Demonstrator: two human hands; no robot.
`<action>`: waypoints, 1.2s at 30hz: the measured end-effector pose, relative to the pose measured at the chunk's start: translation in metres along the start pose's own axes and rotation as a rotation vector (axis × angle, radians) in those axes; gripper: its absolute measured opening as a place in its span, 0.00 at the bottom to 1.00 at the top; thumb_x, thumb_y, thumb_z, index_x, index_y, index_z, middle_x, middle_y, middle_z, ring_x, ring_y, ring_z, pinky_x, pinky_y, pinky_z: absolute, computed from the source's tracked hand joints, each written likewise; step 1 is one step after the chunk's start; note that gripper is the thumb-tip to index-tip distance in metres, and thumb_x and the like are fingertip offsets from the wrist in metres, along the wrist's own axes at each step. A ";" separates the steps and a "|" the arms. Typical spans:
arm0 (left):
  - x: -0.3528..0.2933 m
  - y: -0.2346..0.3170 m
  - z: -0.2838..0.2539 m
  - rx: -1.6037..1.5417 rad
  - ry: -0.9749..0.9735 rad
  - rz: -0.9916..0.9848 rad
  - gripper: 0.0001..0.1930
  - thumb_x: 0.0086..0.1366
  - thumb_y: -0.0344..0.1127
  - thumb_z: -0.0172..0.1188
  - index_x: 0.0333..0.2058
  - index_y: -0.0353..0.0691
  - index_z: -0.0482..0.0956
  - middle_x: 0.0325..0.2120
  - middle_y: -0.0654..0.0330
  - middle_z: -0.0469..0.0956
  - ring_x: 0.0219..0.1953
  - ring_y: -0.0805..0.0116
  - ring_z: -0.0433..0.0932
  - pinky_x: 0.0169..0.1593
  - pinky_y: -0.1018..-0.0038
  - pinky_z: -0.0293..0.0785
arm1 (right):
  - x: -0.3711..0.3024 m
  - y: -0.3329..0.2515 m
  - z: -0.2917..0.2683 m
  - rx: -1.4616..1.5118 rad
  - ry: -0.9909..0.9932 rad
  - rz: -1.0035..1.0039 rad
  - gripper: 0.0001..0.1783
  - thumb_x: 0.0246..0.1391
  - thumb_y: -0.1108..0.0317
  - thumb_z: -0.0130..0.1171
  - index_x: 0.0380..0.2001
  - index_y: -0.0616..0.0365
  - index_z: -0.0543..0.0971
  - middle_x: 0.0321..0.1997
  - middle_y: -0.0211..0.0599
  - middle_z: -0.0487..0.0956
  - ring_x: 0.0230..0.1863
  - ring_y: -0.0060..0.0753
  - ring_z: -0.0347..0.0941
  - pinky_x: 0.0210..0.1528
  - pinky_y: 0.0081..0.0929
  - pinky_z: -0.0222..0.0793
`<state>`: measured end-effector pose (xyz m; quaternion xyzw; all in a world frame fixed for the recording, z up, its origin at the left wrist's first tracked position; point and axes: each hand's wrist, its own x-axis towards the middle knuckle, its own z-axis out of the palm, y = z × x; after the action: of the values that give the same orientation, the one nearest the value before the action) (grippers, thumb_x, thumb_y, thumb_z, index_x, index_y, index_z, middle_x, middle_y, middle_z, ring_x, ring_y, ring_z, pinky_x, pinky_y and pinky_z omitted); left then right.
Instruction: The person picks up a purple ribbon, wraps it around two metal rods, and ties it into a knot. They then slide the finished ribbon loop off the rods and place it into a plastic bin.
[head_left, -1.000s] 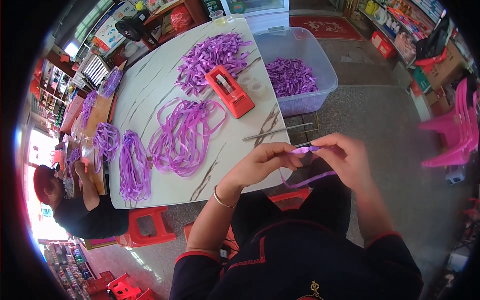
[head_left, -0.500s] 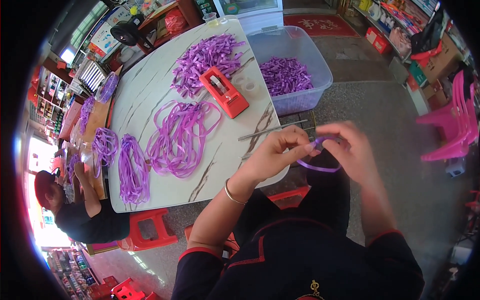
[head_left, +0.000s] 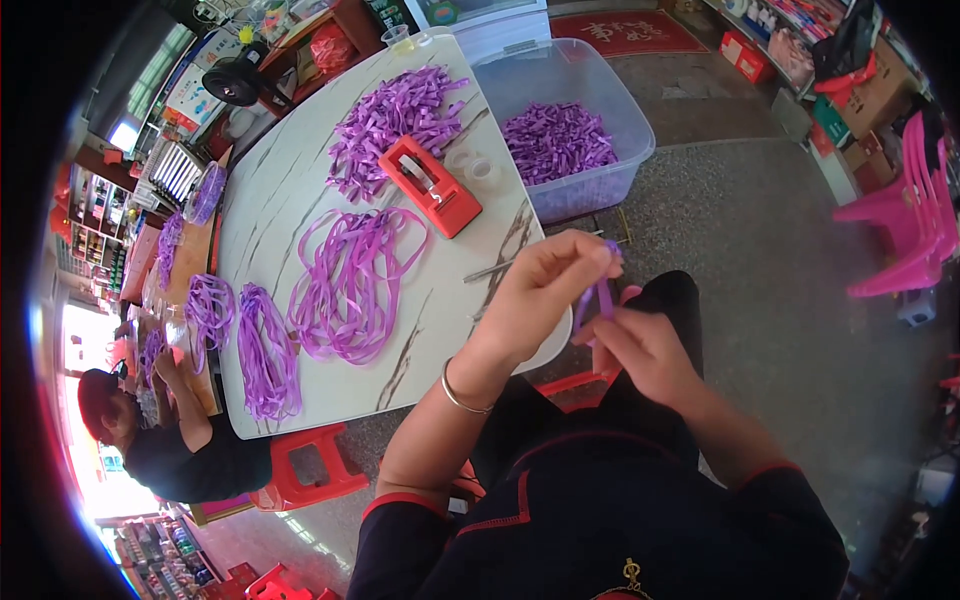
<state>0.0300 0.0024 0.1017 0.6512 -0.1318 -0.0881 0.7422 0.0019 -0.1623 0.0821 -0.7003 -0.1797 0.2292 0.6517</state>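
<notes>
A short purple ribbon strip (head_left: 603, 292) hangs between my two hands, just off the near edge of the white marble-patterned table (head_left: 290, 200). My left hand (head_left: 545, 285), with a thin bangle at the wrist, pinches its upper end. Below and to the right, my right hand (head_left: 640, 350) pinches the lower end. A red tape dispenser (head_left: 432, 185) stands on the table beside a loose bundle of long purple ribbon (head_left: 350, 280).
A clear plastic bin (head_left: 570, 120) holding cut purple pieces stands right of the table. More cut pieces (head_left: 390, 120) are heaped at the far end, and other ribbon bundles (head_left: 262, 345) lie left. A seated person (head_left: 165, 440) works at lower left. Red stool (head_left: 305, 470), pink chairs (head_left: 900, 230).
Both hands have shifted closer to me and lower, and the ribbon went from a loose loop to a short strip pinched upright between them.
</notes>
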 end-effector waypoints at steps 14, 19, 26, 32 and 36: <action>-0.019 0.011 -0.025 -0.367 0.111 -0.227 0.10 0.67 0.36 0.44 0.30 0.39 0.70 0.14 0.61 0.73 0.11 0.82 0.57 0.20 0.83 0.57 | -0.057 0.082 -0.086 -1.066 0.358 -0.120 0.11 0.48 0.70 0.54 0.36 0.59 0.76 0.34 0.41 0.78 0.35 0.44 0.74 0.38 0.35 0.70; -0.027 -0.005 -0.047 -0.385 0.075 -0.275 0.09 0.66 0.35 0.45 0.31 0.38 0.71 0.16 0.60 0.74 0.14 0.82 0.59 0.22 0.84 0.60 | -0.056 0.063 -0.098 -1.212 0.314 -0.303 0.14 0.45 0.70 0.56 0.39 0.55 0.77 0.40 0.37 0.77 0.39 0.41 0.74 0.39 0.35 0.70; 0.008 -0.012 -0.070 -0.612 0.358 -0.201 0.09 0.66 0.36 0.46 0.31 0.39 0.71 0.38 0.49 0.76 0.16 0.83 0.58 0.22 0.84 0.61 | -0.058 0.045 -0.053 -1.200 -0.143 -0.698 0.09 0.40 0.66 0.59 0.29 0.52 0.77 0.36 0.24 0.76 0.24 0.21 0.68 0.22 0.20 0.61; 0.044 -0.021 -0.061 -0.613 0.385 -0.246 0.07 0.64 0.32 0.49 0.31 0.34 0.71 0.42 0.46 0.74 0.16 0.85 0.62 0.23 0.86 0.67 | -0.060 0.024 -0.025 -1.055 -0.181 -0.962 0.08 0.39 0.63 0.62 0.24 0.53 0.76 0.36 0.23 0.74 0.28 0.18 0.68 0.21 0.17 0.62; 0.051 -0.024 -0.055 -0.655 0.343 -0.281 0.07 0.63 0.31 0.48 0.30 0.33 0.70 0.42 0.45 0.74 0.16 0.84 0.62 0.23 0.87 0.68 | -0.060 0.015 -0.026 -0.981 -0.217 -0.999 0.09 0.40 0.64 0.62 0.25 0.54 0.76 0.31 0.26 0.73 0.29 0.21 0.68 0.24 0.18 0.63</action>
<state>0.0965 0.0351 0.0758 0.3968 0.1198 -0.1162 0.9026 -0.0337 -0.2181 0.0733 -0.7201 -0.6258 -0.1361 0.2668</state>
